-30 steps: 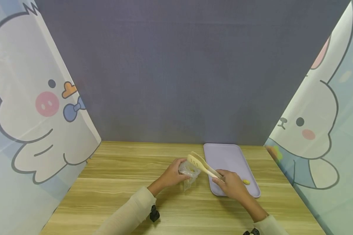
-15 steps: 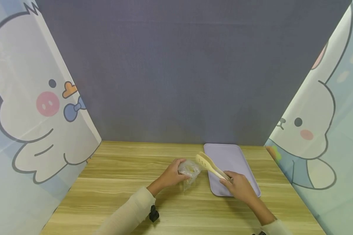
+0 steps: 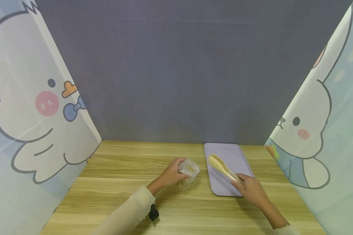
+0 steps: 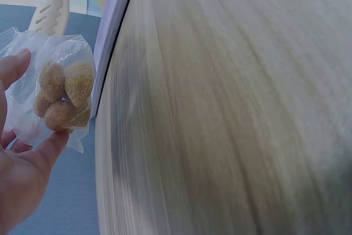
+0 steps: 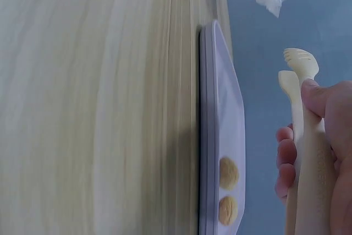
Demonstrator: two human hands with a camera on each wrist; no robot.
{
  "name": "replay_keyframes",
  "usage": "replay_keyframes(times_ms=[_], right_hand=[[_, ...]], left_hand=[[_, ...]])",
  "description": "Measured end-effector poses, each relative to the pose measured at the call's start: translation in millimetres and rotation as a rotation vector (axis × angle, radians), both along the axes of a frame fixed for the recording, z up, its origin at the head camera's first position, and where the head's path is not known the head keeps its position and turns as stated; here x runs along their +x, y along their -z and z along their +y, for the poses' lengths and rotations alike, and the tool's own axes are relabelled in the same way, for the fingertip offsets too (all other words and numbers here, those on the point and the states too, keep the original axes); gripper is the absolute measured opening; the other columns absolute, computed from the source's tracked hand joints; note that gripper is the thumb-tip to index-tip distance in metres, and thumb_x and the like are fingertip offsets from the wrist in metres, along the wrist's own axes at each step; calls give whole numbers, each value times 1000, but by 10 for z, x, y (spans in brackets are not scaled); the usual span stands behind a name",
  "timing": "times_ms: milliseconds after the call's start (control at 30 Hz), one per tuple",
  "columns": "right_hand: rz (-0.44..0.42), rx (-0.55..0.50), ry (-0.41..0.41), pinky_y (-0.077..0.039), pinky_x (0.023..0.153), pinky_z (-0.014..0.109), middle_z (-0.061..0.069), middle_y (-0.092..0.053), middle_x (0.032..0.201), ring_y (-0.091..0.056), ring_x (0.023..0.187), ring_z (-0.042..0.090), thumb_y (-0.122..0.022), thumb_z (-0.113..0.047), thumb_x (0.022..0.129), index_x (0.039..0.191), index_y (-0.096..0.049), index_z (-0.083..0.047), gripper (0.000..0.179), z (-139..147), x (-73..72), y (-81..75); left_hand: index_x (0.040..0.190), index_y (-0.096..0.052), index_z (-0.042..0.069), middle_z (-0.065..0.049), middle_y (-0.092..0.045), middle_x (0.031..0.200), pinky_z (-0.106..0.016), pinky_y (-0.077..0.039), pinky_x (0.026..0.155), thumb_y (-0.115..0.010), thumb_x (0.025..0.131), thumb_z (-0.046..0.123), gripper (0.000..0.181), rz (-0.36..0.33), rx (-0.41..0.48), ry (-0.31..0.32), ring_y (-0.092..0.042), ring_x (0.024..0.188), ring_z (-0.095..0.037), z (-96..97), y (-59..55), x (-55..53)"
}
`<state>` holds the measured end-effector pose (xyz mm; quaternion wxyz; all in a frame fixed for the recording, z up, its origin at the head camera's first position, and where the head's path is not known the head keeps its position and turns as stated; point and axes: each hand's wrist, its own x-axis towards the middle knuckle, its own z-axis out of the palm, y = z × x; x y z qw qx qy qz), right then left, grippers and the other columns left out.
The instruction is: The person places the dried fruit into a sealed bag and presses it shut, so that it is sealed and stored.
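My left hand (image 3: 172, 173) grips a clear plastic bag (image 3: 192, 168) by its side, thumb and fingers around it, left of the tray. Several brown, rough, walnut-like pieces (image 4: 78, 83) fill the bag in the left wrist view. My right hand (image 3: 252, 190) holds a pair of cream slotted tongs (image 3: 223, 168) by the handles over the lilac tray (image 3: 233, 158). In the right wrist view the tongs' tips stand slightly apart with nothing between them. Two walnut-like pieces (image 5: 229, 173) lie on the tray there; my right hand hides that part in the head view.
The tray stands on the right of the wood-grain table (image 3: 129, 156), its far end near the dark grey back panel (image 3: 176, 81). Printed cartoon curtains (image 3: 47, 147) flank the table on both sides.
My right hand has moved the tongs rightward, from beside the bag's mouth to above the tray. My left hand and the bag have stayed nearly still.
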<state>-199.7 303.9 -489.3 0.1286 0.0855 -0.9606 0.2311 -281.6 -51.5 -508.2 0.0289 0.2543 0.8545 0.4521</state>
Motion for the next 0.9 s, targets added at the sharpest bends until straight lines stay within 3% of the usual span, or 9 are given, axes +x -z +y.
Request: replay_keyframes(times_ms=[233, 700, 800, 900], right_hand=[[-27, 9, 31, -49, 64, 38, 1, -72, 83, -57, 71, 14, -75, -34, 92, 118, -73, -1, 42, 170, 41, 18], [-5, 68, 37, -37, 56, 28, -8, -48, 63, -43, 59, 8, -73, -32, 94, 115, -73, 0, 38, 462, 165, 73], [-5, 92, 33, -40, 56, 29, -6, -55, 67, -46, 61, 8, -74, -32, 93, 115, -73, 1, 40, 532, 186, 101], [6, 119, 22, -50, 61, 38, 2, -70, 79, -57, 67, 12, -76, -30, 91, 115, -73, 3, 41, 605, 200, 123]], left_hand=[[150, -43, 5, -14, -51, 145, -40, -52, 93, -80, 87, 34, 79, 16, -9, 0, -58, 116, -23, -9, 19, -5], [151, -42, 6, -13, -49, 148, -41, -53, 92, -80, 87, 35, 80, 0, 8, 2, -58, 117, -24, -31, 10, 6], [151, -42, 5, -14, -49, 148, -40, -53, 92, -80, 87, 34, 80, 0, 15, 6, -58, 117, -24, -38, 14, 6], [151, -42, 5, -14, -49, 148, -40, -52, 93, -80, 87, 34, 80, 1, 16, 5, -58, 118, -24, -43, 14, 5]])
